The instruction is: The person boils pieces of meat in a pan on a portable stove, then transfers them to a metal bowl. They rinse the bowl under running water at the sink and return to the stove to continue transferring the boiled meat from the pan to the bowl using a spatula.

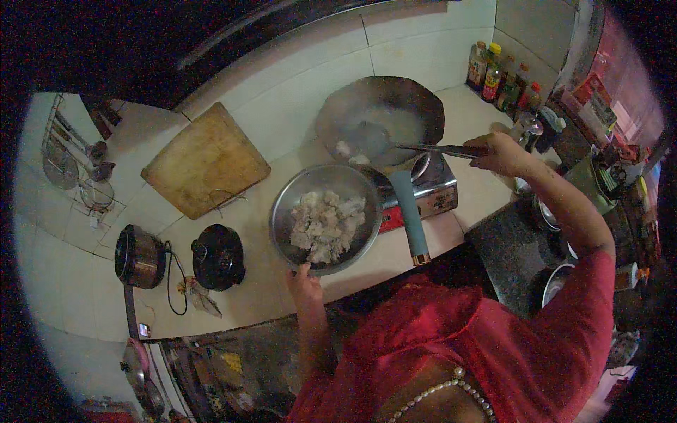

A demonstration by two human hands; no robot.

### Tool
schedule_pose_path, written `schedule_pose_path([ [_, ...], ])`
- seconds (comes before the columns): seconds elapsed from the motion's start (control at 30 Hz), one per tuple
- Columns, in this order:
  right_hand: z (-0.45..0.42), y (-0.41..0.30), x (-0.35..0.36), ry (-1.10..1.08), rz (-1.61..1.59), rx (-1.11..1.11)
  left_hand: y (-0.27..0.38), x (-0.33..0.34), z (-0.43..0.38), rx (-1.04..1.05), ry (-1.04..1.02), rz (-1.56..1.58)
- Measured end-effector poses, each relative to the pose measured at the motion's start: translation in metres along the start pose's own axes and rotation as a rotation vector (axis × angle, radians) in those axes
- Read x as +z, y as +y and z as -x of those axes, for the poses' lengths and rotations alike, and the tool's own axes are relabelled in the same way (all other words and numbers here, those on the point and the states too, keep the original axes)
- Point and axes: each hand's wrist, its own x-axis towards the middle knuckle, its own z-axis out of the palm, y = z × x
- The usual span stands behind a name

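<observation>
My left hand (305,283) grips the near rim of a round metal bowl (284,203), tilted beside the stove. Pale chunks of meat (327,226) lie in the bowl. With my right hand (497,153) I hold the dark handle of a ladle or skimmer (370,138), whose head is down in a large wok (423,100). Cloudy liquid and a few pale pieces (359,158) show in the wok, with some steam. The wok's grey-green handle (410,217) points towards me. Beneath the wok stands a metal gas stove (441,195).
A wooden cutting board (206,161) leans at the wall. A rice cooker (140,257) and a black round appliance or lid (218,257) stand left on the counter. Sauce bottles (492,74) line the back right corner. Ladles (99,161) hang far left. A dark countertop (502,254) lies right.
</observation>
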Motion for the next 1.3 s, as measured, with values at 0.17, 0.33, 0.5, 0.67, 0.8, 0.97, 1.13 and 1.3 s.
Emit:
schedule_pose_path([
  [0.17,0.031,-0.018,-0.002,0.066,0.180,-0.024,-0.005,0.003,0.002,0.042,-0.002,-0.262],
  [0.33,0.055,-0.037,0.006,0.184,0.429,-0.038,-0.036,-0.006,-0.003,-0.190,-0.085,0.153],
  [0.5,0.066,-0.064,-0.005,0.152,0.219,-0.017,0.044,0.005,-0.013,-0.604,0.240,0.879],
  [0.67,0.071,-0.074,-0.016,0.200,0.035,-0.081,0.002,0.000,-0.008,0.397,0.085,-0.448],
  [0.8,0.068,-0.084,-0.008,0.240,0.453,-0.263,0.028,0.004,-0.014,-0.356,0.152,0.495],
  [0.97,0.054,-0.077,0.005,0.162,0.082,-0.288,-0.013,-0.002,-0.006,0.003,0.101,0.013],
  [1.13,0.035,-0.044,0.001,0.197,-0.258,-0.099,0.062,0.001,-0.015,-0.637,0.212,0.904],
  [1.3,0.010,-0.014,-0.015,0.354,0.475,0.074,0.047,0.000,-0.017,-0.613,0.144,0.997],
])
